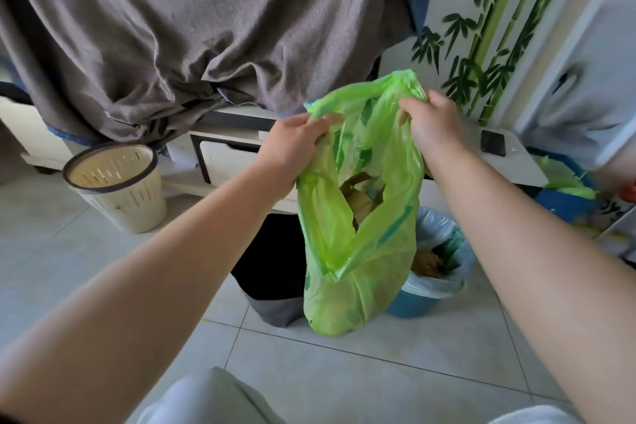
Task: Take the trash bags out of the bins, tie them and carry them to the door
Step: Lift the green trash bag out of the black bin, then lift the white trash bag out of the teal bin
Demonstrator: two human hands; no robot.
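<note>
While I hold the green trash bag (358, 251) up in the air, both my arms reach out in front of me. My left hand (296, 144) is closed tight on the bag's top edge at the 9 o'clock side of its mouth. My right hand (432, 124) is closed tight on the top edge at the 3 o'clock side. The mouth of the bag is pulled open between my hands, and I can see brown stuff down inside it. The bag is not tied. Its bottom hangs above the tile floor (378, 372).

Behind the bag, at 9 o'clock from it, stands a dark bin (272, 272) with no bag that I can see in it. At 3 o'clock from the bag is a blue bin (413, 306) with a pale bag (437, 227) in it and trash in that bag. Far off at 9 o'clock, a cream bin (120, 186) with slits in its side sits on the floor. At 12 o'clock, a big gray cloth (172, 38) hangs down. At 2 o'clock, a phone (493, 143) lies on a small white counter (519, 169), near a wall with green bamboo (488, 45) painted on it.
</note>
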